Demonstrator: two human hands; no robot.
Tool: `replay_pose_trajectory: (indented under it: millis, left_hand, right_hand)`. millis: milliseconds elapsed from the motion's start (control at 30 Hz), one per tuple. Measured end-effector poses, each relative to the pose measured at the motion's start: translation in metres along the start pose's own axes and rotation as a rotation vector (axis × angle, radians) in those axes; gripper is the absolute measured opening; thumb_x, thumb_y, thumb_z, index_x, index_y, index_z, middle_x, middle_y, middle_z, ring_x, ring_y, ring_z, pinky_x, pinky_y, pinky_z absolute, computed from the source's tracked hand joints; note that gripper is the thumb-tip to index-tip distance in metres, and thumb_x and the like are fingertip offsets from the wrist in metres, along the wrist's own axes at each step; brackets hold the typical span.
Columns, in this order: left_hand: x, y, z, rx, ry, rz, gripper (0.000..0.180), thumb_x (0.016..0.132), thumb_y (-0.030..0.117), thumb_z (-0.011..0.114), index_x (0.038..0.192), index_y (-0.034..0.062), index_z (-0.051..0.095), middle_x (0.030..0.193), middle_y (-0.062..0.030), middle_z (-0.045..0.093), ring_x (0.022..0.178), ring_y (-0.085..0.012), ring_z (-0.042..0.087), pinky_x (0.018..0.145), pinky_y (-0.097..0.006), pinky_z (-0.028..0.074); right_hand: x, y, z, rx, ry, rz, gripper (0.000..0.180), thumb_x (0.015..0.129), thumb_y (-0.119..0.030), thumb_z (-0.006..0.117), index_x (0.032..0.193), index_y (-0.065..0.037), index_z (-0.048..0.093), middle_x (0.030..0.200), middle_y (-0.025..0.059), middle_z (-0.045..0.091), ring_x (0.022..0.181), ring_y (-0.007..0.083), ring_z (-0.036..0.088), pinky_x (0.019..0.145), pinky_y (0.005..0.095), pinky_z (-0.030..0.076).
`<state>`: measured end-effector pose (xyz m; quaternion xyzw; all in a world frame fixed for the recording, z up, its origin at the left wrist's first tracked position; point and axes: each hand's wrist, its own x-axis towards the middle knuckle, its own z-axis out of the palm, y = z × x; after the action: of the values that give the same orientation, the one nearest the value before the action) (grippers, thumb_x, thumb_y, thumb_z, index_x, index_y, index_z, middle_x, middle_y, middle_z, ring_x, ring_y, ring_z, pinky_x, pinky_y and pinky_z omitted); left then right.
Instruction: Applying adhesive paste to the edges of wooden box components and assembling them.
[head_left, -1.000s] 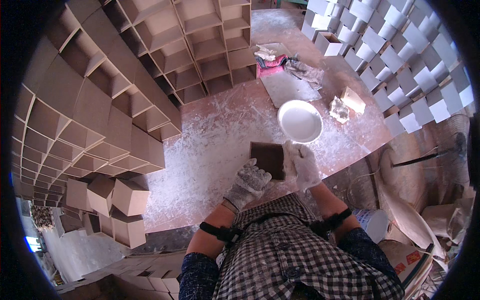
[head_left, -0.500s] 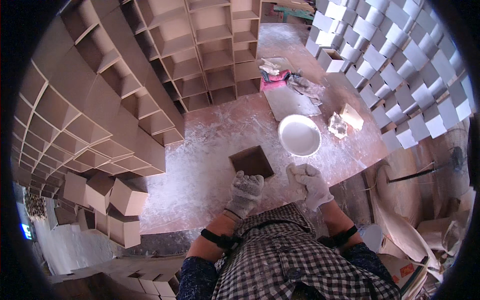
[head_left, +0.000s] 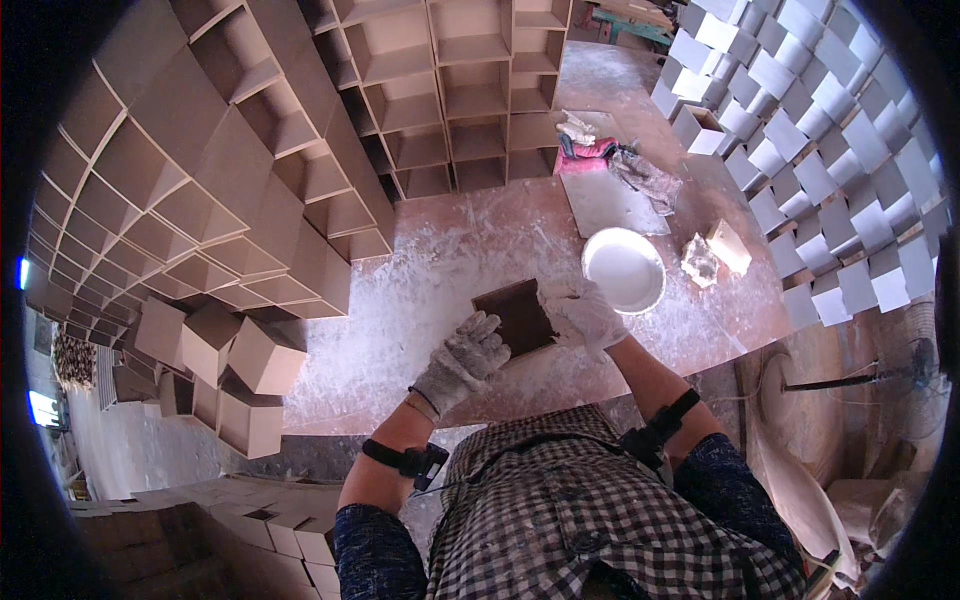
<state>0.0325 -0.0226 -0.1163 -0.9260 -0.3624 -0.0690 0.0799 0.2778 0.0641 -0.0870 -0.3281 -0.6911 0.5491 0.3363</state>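
Observation:
A brown open-topped board box (head_left: 520, 318) sits on the powder-dusted tabletop before me, its dark hollow facing up. My left hand (head_left: 462, 360), in a whitish knit glove, curls its fingers against the box's left near side. On the opposite side, my right hand (head_left: 588, 318), also gloved, is closed at the box's right edge. Something pale may be pinched in its fingers, but it blends with the glove and I cannot make it out. A round white basin (head_left: 623, 270) with white contents stands just beyond the right hand.
Tall stacks of brown boxes (head_left: 410, 140) rise at the left and back. Pale boxes (head_left: 830, 150) are stacked at the right. Beyond the basin lie a board (head_left: 615, 210) with pink and grey cloths (head_left: 640, 180), a crumpled white lump (head_left: 699, 260) and a pale block (head_left: 729, 248).
My right hand has moved left and away from me, from beside the box to its right edge. My left hand has shifted from the box's near edge to its left side.

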Motion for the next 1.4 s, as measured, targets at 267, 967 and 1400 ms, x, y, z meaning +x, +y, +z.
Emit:
replay_pose_trajectory:
  millis: [267,967,1400]
  left_hand:
    - [0.003,0.001,-0.009,-0.071,-0.039,-0.055,0.030,0.072,0.034,0.060,0.091,0.0115,0.064,0.095,-0.0079,0.061,0.107,-0.0281,0.052,0.107,-0.044,0.029]
    - [0.018,0.017,0.014,-0.157,0.014,-0.086,0.029,0.072,0.019,0.054,0.099,0.0102,0.058,0.083,-0.0079,0.056,0.086,-0.0261,0.056,0.106,-0.042,0.030]
    - [0.022,0.016,0.012,-0.157,0.089,-0.090,0.016,0.072,0.017,0.055,0.088,0.0124,0.055,0.075,-0.0044,0.052,0.078,-0.0231,0.056,0.105,-0.043,0.030]
  right_hand:
    - [-0.089,-0.001,0.021,-0.197,0.103,0.334,0.017,0.083,-0.011,0.060,0.097,-0.001,0.058,0.086,0.0016,0.056,0.082,0.0128,0.054,0.073,0.0270,0.046]
    - [-0.037,0.004,0.029,0.159,0.484,0.342,0.011,0.085,-0.013,0.055,0.079,-0.004,0.058,0.063,0.0011,0.050,0.059,0.0109,0.051,0.053,0.0269,0.041]
    - [-0.023,-0.014,0.006,0.481,0.354,0.300,0.019,0.084,-0.015,0.054,0.081,0.004,0.055,0.060,0.0050,0.048,0.056,0.0177,0.053,0.050,0.0310,0.046]
